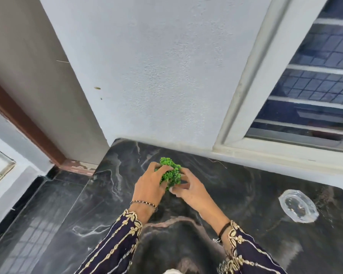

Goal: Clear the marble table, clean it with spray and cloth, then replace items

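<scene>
A small bushy green artificial plant (169, 171) sits near the back of the black marble table (246, 186), close to the wall. My left hand (150, 184) grips its left side with curled fingers. My right hand (190, 189) cups its right side, fingers curled round the base, which is hidden under both hands. A clear glass dish (298, 206) lies flat on the marble to the right, well apart from my hands.
A white wall (166, 76) rises directly behind the table. A barred window (315, 86) with a white sill is at the back right. Dark tiled floor (38, 214) lies to the left, below the table's edge.
</scene>
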